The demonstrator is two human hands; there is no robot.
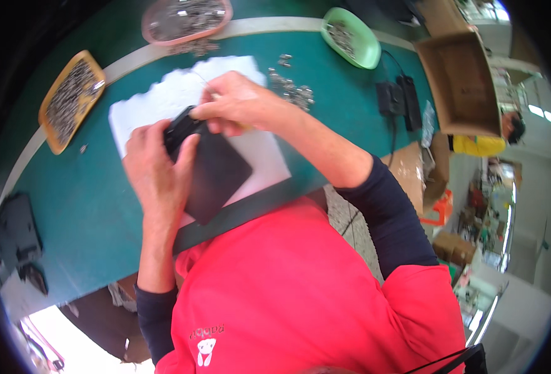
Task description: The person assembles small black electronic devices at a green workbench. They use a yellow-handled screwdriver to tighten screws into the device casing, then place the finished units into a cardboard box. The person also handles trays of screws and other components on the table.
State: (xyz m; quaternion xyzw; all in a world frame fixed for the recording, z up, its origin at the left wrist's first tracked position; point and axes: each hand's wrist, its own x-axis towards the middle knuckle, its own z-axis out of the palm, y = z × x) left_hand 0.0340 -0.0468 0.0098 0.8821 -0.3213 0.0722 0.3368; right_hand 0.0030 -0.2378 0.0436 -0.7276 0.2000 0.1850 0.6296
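My left hand (154,162) is closed around a black, glossy-edged part (180,129), its thumb pressed along the near side. My right hand (238,103) is pinched against the top of that part. A thin rod-like tool (199,77) sticks out from between its fingers; the rest of it is hidden in the hand. Below both hands lies a flat, dark rectangular piece (219,171); whether it joins the black part I cannot tell. Under it spreads a white sheet (266,165) with a ragged far edge.
Small metal pieces fill a yellow tray (96,87), a pink tray (174,41) and a green tray (367,53). Loose metal pieces (294,90) lie on the green table (344,118). Black adapters (390,100) with cables and a cardboard box (468,93) are at right; a black device (17,230) is at left.
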